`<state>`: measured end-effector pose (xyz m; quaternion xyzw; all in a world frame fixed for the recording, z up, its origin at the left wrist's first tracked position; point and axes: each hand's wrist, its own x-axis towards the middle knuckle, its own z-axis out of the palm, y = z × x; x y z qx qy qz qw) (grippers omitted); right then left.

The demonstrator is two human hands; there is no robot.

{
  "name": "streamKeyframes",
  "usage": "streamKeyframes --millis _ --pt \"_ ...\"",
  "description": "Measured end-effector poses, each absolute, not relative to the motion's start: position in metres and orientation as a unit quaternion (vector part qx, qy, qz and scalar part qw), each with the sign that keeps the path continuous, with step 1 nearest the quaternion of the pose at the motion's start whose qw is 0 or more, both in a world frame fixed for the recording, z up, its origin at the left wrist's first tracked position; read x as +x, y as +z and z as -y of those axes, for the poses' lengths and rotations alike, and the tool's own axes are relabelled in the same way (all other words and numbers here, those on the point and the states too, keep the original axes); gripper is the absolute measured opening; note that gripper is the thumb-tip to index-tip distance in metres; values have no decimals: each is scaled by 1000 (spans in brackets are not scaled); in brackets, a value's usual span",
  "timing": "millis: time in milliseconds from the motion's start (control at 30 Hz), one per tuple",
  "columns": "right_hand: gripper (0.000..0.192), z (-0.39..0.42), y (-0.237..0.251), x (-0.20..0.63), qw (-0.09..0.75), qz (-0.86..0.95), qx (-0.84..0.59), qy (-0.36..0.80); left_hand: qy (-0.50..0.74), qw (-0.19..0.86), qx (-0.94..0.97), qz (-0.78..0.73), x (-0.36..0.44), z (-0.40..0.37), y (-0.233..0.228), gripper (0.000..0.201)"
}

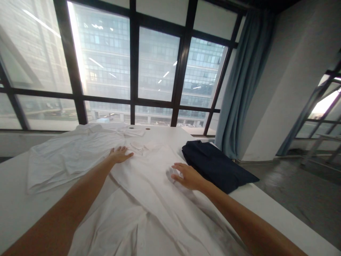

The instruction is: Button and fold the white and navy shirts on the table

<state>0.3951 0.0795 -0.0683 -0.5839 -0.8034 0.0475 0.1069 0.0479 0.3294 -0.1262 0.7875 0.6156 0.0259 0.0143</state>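
**Two bare hands over a white shirt spread on a table**

The left hand (119, 155), just left of the frame's centre, lies palm down with fingers spread and thumb pointing right, gripping nothing that I can see. The right hand (188, 176), right of centre and lower, has its fingers apart and loosely bent; whether they touch cloth or hover just above it, I cannot tell.

Between them lies the white shirt (151, 174), its long axis running from the bottom centre up to the middle of the frame, leaning slightly left. What looks like its collar (138, 147) is at the far end, just beside the left thumb, so the left hand is nearer to it; the right hand is at the shirt's right side.

Further out, a second white garment (74, 153) spreads across the left, and a dark blue folded cloth (215, 163) lies right of the right hand. All rest on a white table (13, 185) before tall windows (106, 53).
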Motion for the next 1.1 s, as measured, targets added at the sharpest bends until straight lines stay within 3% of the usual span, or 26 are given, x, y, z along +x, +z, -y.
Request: streamKeyframes --millis 100,267,467,567,833,900,1100 --pt "63 -132 -84 387 69 785 -614 28 37 4 791 -611 46 -334 -128 84" --pt "74 -195 -101 384 7 757 -647 89 49 12 780 -624 42 -345 -129 81" --pt "85 -218 -110 399 18 773 -628 85 115 -25 767 -631 18 -354 -111 67" --pt "87 -217 -114 402 23 773 -629 79 81 -49 718 -690 4 -345 -101 64" --pt "87 -203 -114 397 13 758 -648 74 -24 169 714 -680 7 -305 -77 66" --pt "86 -200 -113 395 8 752 -656 71 5 147 735 -662 12 -299 -64 58" --pt "87 -209 -114 381 4 725 -686 62 161 -69 805 -567 32 -285 -7 38"
